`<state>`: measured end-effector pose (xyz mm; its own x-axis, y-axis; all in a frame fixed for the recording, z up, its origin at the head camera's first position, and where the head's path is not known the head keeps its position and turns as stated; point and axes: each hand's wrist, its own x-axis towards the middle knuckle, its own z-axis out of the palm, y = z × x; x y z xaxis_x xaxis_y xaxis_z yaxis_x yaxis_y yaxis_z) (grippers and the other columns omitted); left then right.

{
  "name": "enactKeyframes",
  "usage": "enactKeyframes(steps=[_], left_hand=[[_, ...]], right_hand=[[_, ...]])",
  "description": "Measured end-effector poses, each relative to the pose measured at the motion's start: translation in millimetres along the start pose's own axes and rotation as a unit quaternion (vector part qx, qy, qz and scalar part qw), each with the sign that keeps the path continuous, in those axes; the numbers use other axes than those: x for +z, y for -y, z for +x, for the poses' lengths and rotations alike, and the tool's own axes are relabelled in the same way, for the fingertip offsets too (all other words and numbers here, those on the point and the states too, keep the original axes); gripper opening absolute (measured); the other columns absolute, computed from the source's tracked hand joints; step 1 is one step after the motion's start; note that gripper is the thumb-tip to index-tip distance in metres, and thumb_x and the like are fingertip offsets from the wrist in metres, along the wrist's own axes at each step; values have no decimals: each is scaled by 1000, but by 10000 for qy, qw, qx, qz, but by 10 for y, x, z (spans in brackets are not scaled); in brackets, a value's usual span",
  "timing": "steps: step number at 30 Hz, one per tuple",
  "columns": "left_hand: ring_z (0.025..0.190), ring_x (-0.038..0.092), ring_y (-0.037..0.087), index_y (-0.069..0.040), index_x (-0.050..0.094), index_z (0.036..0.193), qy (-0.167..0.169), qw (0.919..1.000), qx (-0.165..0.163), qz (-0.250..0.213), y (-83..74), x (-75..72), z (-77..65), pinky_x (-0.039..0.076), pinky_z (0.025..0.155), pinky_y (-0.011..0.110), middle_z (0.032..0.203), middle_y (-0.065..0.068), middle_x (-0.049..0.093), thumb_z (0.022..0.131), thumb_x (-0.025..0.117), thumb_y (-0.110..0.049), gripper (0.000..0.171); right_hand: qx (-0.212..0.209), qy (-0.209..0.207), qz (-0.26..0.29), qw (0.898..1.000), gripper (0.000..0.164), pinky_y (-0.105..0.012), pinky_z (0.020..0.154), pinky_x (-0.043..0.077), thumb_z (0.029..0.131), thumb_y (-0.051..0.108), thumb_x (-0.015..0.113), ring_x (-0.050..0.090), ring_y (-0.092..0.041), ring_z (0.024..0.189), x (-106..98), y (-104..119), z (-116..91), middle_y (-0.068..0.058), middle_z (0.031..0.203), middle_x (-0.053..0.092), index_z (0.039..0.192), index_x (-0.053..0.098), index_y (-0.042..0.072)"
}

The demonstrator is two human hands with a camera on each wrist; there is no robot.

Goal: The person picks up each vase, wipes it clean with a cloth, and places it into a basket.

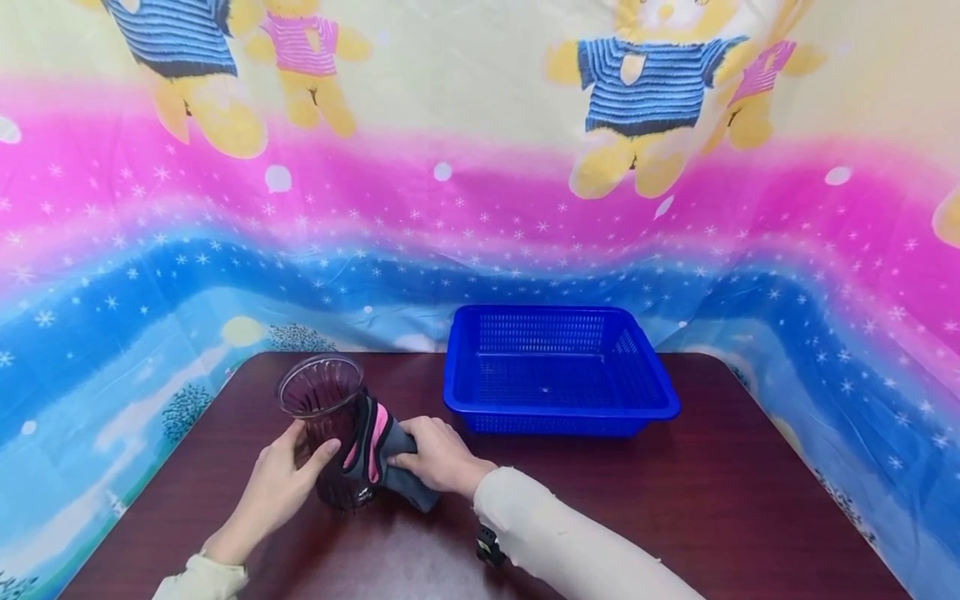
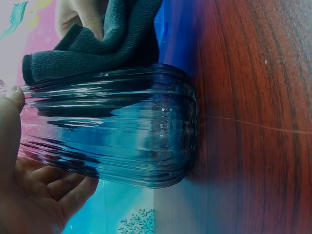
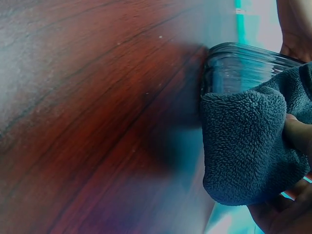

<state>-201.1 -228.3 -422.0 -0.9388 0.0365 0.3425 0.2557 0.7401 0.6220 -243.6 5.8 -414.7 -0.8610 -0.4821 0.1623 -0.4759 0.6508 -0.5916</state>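
Glass vase [image 1: 333,427] between left hand [image 1: 279,477] and cloth [image 1: 397,479] in right hand [image 1: 441,457]

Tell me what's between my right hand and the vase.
A gray cloth lies between the right hand and the vase, as the head view shows.

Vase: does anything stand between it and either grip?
Yes, on one side: the cloth, held in the right grip, lies between that grip and the vase. Nothing visible separates the left grip from the vase.
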Motion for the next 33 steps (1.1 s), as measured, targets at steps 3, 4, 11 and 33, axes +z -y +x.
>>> enactKeyframes(steps=[3,4,11,33], left_hand=[[117,66,45,2,47,145,10,10000,-14,0,-5,-2,-5,53,97,58,130,31,64,101,60,-38,61],[117,66,45,2,46,145,15,10000,-15,3,-6,-2,-6,53,97,58,130,32,64,102,60,-38,61],[118,65,46,4,45,146,48,10000,-33,-7,-2,2,-13,54,97,57,130,33,63,102,60,-39,63],[119,64,49,7,43,146,64,9999,-137,70,-15,-4,-13,52,99,61,129,36,62,102,59,-41,67]], right_hand=[[15,48,3,10000,14,-20,56,40,88,25,79,50,-6,61,24,-27,-9,9,68,59,97,75,16],[10,69,7,10000,14,-20,56,39,88,25,79,49,-6,62,33,-37,-12,9,68,58,98,75,16],[-32,91,-106,9999,14,-19,56,39,87,25,80,48,-5,62,89,-90,-41,10,69,57,98,75,17],[155,236,-338,9990,18,-20,58,40,86,27,81,49,-6,63,178,-158,-96,10,72,60,99,75,18]])
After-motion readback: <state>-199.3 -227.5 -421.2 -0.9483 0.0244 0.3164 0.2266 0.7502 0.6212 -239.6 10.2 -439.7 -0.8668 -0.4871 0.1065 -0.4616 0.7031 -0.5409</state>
